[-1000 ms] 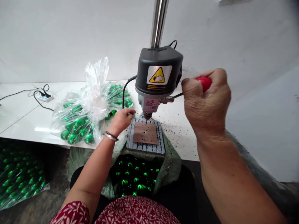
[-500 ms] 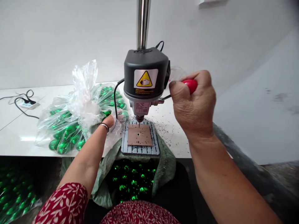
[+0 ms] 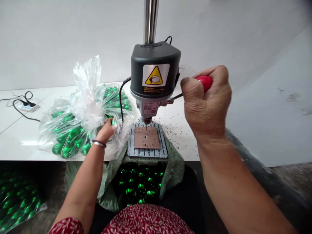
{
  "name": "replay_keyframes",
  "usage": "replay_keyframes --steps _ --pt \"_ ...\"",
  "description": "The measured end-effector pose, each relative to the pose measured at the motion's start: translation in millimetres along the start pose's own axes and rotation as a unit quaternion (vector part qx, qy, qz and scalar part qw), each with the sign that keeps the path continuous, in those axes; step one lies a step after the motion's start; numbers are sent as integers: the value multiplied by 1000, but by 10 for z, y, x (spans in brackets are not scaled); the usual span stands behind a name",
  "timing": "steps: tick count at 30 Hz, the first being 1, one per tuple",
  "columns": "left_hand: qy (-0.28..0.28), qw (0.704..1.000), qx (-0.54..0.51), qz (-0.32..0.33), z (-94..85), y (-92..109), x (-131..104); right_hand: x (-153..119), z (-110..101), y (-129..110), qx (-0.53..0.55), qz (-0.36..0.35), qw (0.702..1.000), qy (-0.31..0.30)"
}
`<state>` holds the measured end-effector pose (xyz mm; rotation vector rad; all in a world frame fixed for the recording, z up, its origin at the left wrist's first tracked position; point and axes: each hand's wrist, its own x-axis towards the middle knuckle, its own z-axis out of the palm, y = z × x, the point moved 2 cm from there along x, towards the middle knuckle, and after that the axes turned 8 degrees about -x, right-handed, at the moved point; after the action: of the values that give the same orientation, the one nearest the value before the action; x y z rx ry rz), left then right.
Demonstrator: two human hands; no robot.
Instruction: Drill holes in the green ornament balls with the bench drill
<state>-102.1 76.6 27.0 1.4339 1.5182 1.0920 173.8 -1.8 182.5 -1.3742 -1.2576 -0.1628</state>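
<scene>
1. The left hand (image 3: 106,130) has gone from beside the grey slotted metal base plate (image 3: 131,149) to the clear plastic bag (image 3: 86,109) of shiny green balls, so it is now at the bagged balls rather than under the drill.
2. Its forearm reaches forward from the lap, the back of the hand upward. The fingers are bent at a shiny green ball (image 3: 113,122) by the bag's loose plastic; I cannot tell whether they are clamped on it.
3. The right hand (image 3: 209,104) has stayed on the drill lever, its fingers closed around the red rounded knob (image 3: 205,83), wrist raised and forearm slanting up from the lower right.
4. The black-hooded drill press (image 3: 156,68) stands on the white table (image 3: 187,148), its bit over a brown square board (image 3: 147,143) with a hole.
</scene>
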Motion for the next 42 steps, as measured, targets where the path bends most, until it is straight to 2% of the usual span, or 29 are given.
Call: replay_keyframes --steps 2,5,6,7,10,12,14,17,20,23,29,37,42 --pt "13 1000 21 -8 -177 49 -322 2 6 -8 3 9 1000 -1" --pt "71 996 43 41 -294 236 -805 5 4 -39 11 17 1000 -3" --pt "58 997 21 46 -268 300 -937 7 0 -52 14 21 1000 -3" --pt "21 999 -8 43 -208 355 -1045 9 -3 -66 17 27 999 -4" --pt "-100 991 -84 17 87 426 -1219 15 -12 -97 18 51 998 -17" --pt "-136 984 -114 -13 292 379 -1214 16 -13 -99 19 60 998 -27" --pt "-146 982 -116 -32 450 291 -1143 17 -8 -80 18 58 998 -30" --pt "-135 989 -50 18 564 195 -993 16 8 -42 16 39 998 -36" --pt "-107 992 11 62 589 169 -862 15 8 -45 30 29 998 -39" --pt "-92 995 27 41 603 153 -754 18 -15 -96 39 46 997 -48" --pt "-147 988 12 39 670 110 -566 37 -54 -147 28 76 995 -63" --pt "-153 988 11 33 750 128 -448 46 -51 -125 29 61 995 -74" --pt "-173 984 24 33 787 190 -409 54 -49 -123 72 66 993 -73"
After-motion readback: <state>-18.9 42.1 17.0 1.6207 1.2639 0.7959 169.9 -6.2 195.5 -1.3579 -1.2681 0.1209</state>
